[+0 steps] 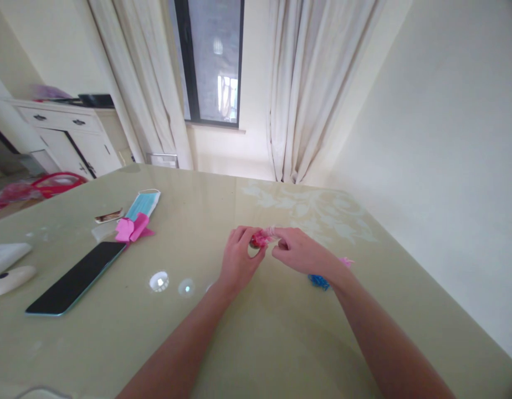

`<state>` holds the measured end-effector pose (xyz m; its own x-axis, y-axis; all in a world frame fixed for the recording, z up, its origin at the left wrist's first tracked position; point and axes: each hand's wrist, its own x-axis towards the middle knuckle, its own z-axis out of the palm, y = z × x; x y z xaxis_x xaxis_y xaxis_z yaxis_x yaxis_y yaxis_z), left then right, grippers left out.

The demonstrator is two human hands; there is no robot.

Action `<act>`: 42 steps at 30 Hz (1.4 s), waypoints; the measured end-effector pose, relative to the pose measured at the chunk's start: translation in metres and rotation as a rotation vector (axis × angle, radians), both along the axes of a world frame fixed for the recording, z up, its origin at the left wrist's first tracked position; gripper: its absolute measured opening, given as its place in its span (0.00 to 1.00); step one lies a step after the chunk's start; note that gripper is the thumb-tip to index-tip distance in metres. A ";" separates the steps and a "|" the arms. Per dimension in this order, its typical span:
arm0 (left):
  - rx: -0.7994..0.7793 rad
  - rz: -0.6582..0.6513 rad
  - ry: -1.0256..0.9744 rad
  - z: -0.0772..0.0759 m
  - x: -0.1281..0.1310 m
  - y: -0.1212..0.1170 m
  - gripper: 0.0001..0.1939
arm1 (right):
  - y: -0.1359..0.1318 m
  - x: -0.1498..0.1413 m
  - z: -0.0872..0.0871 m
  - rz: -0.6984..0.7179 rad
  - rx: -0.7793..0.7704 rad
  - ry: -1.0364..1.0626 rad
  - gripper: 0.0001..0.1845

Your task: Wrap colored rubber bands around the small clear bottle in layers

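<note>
Above the middle of the table, my left hand (240, 256) curves its thumb and fingers round a small red and pink thing (260, 239). Its kind is too blurred to tell; pale, see-through strands show at its right end. At that end is my right hand (300, 250), its index finger reaching the strands and its other fingers curled in. Under my right wrist lies a blue bundle (318, 281), partly hidden, with a pink bit (346, 261) showing just past the forearm.
On the table's left lie a black-screened phone (77, 277), a pink folded piece (133, 228), a blue face mask (143, 205), a small brown-and-white packet (108, 216) and a white rounded object (10, 281). A wall (455, 166) runs along the right edge.
</note>
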<state>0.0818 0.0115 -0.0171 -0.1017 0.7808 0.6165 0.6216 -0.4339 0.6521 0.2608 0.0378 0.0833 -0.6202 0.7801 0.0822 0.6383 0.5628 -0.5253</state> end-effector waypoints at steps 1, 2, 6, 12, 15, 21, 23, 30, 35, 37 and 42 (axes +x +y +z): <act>-0.004 -0.013 -0.013 -0.001 0.001 0.000 0.17 | -0.001 0.000 0.001 0.006 -0.006 0.000 0.20; -0.012 -0.027 -0.030 -0.001 0.001 0.000 0.17 | -0.001 0.000 0.001 0.000 -0.003 0.006 0.20; -0.011 -0.055 -0.057 -0.001 0.003 -0.001 0.17 | -0.005 0.001 0.006 -0.008 0.035 -0.001 0.16; -0.040 -0.148 -0.193 0.004 0.010 -0.004 0.17 | -0.014 0.008 0.021 -0.035 0.064 0.020 0.14; -0.149 -0.237 -0.365 0.007 0.014 -0.003 0.18 | -0.016 0.020 0.029 -0.169 0.152 0.169 0.15; -0.368 -0.525 -0.546 0.014 0.028 -0.013 0.18 | -0.019 0.037 -0.007 -0.252 0.213 0.306 0.27; -0.369 -0.592 -0.479 0.013 0.034 -0.018 0.18 | -0.023 0.042 -0.028 -0.175 0.150 0.343 0.20; -0.317 -0.506 -0.155 -0.009 0.043 -0.025 0.16 | -0.022 0.075 -0.067 -0.476 0.206 0.695 0.17; -0.278 -0.435 0.104 -0.020 0.055 -0.027 0.12 | -0.008 0.088 -0.074 -0.671 0.375 0.732 0.22; -0.255 -0.424 0.214 -0.020 0.066 -0.028 0.15 | -0.003 0.090 -0.077 -0.715 0.424 0.780 0.23; -0.265 -0.345 0.422 -0.014 0.107 -0.025 0.17 | 0.004 0.093 -0.084 -0.755 0.415 0.907 0.25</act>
